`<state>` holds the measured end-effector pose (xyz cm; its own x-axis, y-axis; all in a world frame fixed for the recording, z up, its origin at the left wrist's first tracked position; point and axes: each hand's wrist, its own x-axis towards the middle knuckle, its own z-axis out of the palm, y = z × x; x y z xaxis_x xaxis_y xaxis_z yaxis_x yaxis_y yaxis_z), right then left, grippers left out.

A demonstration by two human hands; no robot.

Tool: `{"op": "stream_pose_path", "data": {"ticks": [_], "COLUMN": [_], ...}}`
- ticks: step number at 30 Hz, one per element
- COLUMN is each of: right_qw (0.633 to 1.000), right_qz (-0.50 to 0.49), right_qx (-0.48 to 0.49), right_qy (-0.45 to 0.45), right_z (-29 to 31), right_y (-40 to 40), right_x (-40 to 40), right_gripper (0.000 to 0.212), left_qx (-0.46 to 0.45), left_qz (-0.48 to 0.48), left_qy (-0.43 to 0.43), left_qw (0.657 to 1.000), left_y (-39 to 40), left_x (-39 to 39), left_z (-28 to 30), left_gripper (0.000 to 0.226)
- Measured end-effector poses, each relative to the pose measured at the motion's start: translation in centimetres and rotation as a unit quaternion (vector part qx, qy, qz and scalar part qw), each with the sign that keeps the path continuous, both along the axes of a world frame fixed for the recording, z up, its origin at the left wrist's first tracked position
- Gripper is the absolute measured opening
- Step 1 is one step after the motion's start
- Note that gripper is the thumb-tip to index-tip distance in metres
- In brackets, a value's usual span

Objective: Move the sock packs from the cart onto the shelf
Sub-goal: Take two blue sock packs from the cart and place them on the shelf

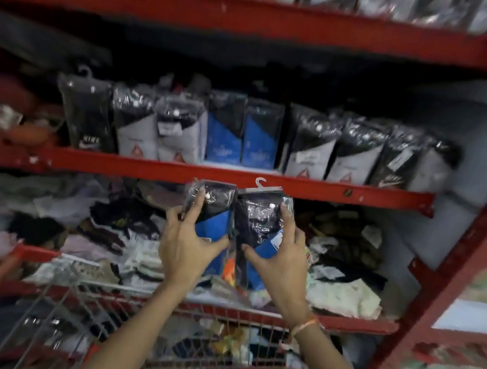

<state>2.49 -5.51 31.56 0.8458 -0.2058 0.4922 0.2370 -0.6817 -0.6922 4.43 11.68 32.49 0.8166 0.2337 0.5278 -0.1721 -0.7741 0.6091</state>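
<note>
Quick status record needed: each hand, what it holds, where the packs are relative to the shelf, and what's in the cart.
left hand: grips left sock pack, black and blue
right hand: grips right sock pack, black and blue, white hook on top
packs: side by side, raised in front of the middle shelf edge, not yet on it
middle shelf row: upright packs, two blue ones at centre
cart: wire basket below, contents blurred

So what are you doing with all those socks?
A person is stocking a red shelf with sock packs. The left hand holds one black-and-blue pack and the right hand holds another, both raised in front of the shelf edge. Above them, a row of similar packs stands upright. The wire cart sits below the arms with more goods inside.
</note>
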Motion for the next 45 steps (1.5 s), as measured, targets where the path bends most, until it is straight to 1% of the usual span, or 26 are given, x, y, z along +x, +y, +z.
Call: {"op": "stream_pose_path", "data": {"ticks": [4,8,11,13,16,19,22,25,29,31,33,35,36,37,39,41,43,45], "right_qw": [0.996,0.988,0.983,0.982,0.982,0.981,0.981,0.985,0.991,0.992,0.986,0.968,0.954,0.938,0.915,0.901,0.888,0.883], "right_qz": [0.013,0.001,0.001,0.005,0.003,-0.023,-0.020,-0.029,-0.030,-0.032,-0.047,-0.059,-0.058,-0.052,-0.033,-0.022,-0.018,-0.017], "right_qx": [0.025,0.030,0.041,0.049,0.047,0.008,0.000,-0.001,-0.029,-0.052,-0.088,-0.154,-0.205,-0.264,-0.357,-0.416,-0.456,-0.468], "right_qy": [-0.082,-0.155,-0.177,-0.180,-0.182,-0.193,-0.193,-0.169,-0.127,-0.114,-0.135,-0.188,-0.213,-0.219,-0.183,-0.118,-0.062,-0.043], "right_z": [4.9,9.5,12.5,13.6,13.6,12.4,11.1,10.0,7.8,7.3,7.8,9.1,10.0,10.9,12.9,14.8,15.5,15.2], "right_y": [-0.7,-0.6,-0.6,-0.6,-0.1,0.4,1.0,1.6,1.6,1.7,1.7,1.4,1.2,0.8,-0.2,-1.3,-2.1,-2.2], "right_x": [2.9,6.4,9.3,11.4,14.0,15.7,17.2,18.4,18.6,18.2,17.6,16.9,16.7,16.7,16.9,17.3,17.8,17.9], "right_gripper": [0.097,0.096,0.092,0.090,0.088,0.085,0.082,0.082,0.082,0.081,0.079,0.072,0.070,0.074,0.094,0.114,0.121,0.121], "left_qx": [-0.019,-0.017,-0.015,-0.003,0.014,0.015,0.015,0.047,0.082,0.091,0.115,0.174,0.217,0.261,0.340,0.408,0.432,0.425], "left_qz": [0.006,0.029,0.045,0.055,0.047,0.061,0.067,0.074,0.067,0.064,0.066,0.072,0.074,0.071,0.053,0.027,0.014,0.016], "left_qy": [-0.083,-0.152,-0.186,-0.189,-0.176,-0.150,-0.156,-0.154,-0.110,-0.082,-0.080,-0.126,-0.154,-0.172,-0.164,-0.114,-0.070,-0.044], "left_qw": [0.996,0.988,0.981,0.980,0.983,0.987,0.985,0.984,0.988,0.990,0.988,0.974,0.961,0.947,0.925,0.905,0.899,0.904], "left_y": [-1.3,-1.9,-2.5,-3.2,-4.2,-4.5,-4.3,-3.9,-3.6,-3.5,-3.4,-3.5,-3.4,-3.2,-2.5,-1.6,-1.1,-1.1], "left_x": [3.0,6.4,8.9,10.4,12.5,14.6,16.0,16.6,16.5,16.1,15.4,14.7,14.5,14.5,15.0,15.7,16.5,16.3], "left_z": [5.8,10.9,13.9,14.9,14.6,13.0,11.4,10.3,8.9,8.6,9.0,9.8,10.4,10.9,12.5,13.9,14.2,13.6], "left_gripper": [0.096,0.097,0.095,0.094,0.093,0.093,0.093,0.092,0.092,0.091,0.086,0.079,0.079,0.083,0.099,0.113,0.116,0.117]}}
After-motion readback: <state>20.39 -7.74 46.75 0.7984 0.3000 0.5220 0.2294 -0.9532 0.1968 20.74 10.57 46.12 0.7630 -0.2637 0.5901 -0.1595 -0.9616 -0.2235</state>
